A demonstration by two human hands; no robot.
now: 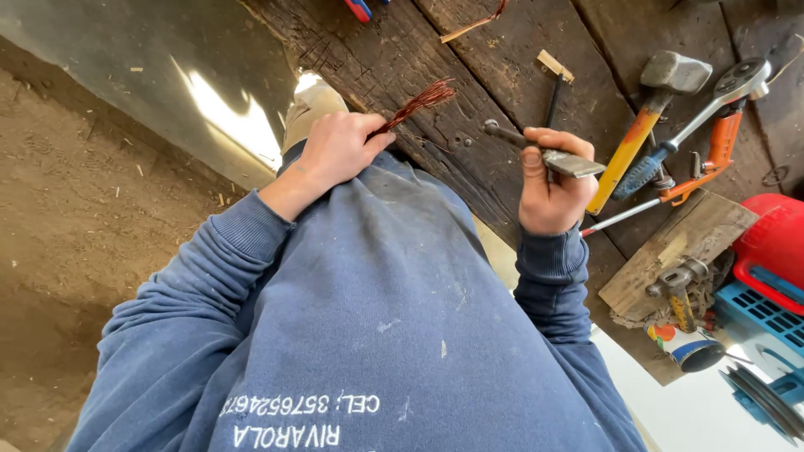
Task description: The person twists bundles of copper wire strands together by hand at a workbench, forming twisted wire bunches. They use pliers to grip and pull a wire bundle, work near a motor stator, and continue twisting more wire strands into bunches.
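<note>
The left hand (335, 151) pinches a bundle of thin reddish copper wires (419, 100), its lower end hidden in the fist. The right hand (553, 184) grips a grey metal tool (548, 155) over the dark wooden bench (469, 67), fingers covering its middle.

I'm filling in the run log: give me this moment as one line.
left hand: grips bundle of reddish wires | right hand: grips dark metal tool | bench: hammer, ratchet wrench

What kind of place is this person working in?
Most likely a rough workshop or shed: a worn wooden workbench carries a hammer, a ratchet wrench and other hand tools, and the floor beside it is bare dirt.
</note>
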